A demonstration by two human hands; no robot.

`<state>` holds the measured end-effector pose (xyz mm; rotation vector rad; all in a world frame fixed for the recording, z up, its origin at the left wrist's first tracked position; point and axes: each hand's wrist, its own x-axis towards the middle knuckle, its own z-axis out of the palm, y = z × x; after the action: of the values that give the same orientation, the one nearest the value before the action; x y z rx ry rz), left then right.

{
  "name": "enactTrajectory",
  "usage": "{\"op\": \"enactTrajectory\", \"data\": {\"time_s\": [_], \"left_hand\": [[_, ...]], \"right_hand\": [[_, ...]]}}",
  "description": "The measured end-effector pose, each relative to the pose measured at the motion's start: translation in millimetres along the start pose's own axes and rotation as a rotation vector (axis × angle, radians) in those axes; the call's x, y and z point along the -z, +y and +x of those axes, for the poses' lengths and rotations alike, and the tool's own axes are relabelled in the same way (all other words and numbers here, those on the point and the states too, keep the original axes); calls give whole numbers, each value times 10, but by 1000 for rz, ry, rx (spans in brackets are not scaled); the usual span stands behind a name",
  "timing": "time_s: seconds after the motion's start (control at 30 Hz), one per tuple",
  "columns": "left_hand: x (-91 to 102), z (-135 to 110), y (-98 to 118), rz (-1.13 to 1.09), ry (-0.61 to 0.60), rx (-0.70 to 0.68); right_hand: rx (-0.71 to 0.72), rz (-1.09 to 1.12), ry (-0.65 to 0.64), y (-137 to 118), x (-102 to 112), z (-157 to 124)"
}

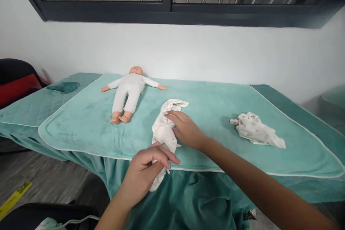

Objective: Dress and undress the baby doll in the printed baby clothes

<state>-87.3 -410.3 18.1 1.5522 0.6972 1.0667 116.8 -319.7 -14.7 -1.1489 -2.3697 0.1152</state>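
Observation:
A crumpled white baby garment (pixel 163 129) with small printed marks lies lengthwise on the light green mat, its near end hanging past the front edge. Over its near part, my left hand (pixel 148 165) is closed, the thumb and fingers drawn together at the cloth and a small white tie just below the fingertips. My right hand (pixel 187 129) rests against the garment's right side, fingers stretched and apart from the thumb. Farther back on the left, a baby doll (pixel 130 88) in a white bodysuit lies face up, arms spread and feet toward me.
A second crumpled white printed cloth (pixel 254 129) lies to the right on the mat (pixel 207 97). Green fabric (pixel 194 201) drapes off the front edge. A wall and a dark window frame (pixel 167 12) stand behind; a black and red chair (pixel 18 82) is at the left.

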Motion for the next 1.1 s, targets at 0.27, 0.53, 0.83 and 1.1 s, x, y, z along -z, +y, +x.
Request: {"op": "enactTrajectory", "data": {"time_s": [0.27, 0.53, 0.83, 1.1], "left_hand": [[408, -198, 15, 189, 441, 75], [789, 154, 225, 730, 1053, -97], [-43, 802, 232, 1118, 330, -189], [398, 1421, 388, 1228, 541, -83]], "right_hand": [[-24, -247, -256, 127, -160, 702], [-214, 10, 295, 435, 964, 622], [-270, 324, 340, -154, 1585, 413], [-469, 523, 392, -20, 1683, -105]]}}
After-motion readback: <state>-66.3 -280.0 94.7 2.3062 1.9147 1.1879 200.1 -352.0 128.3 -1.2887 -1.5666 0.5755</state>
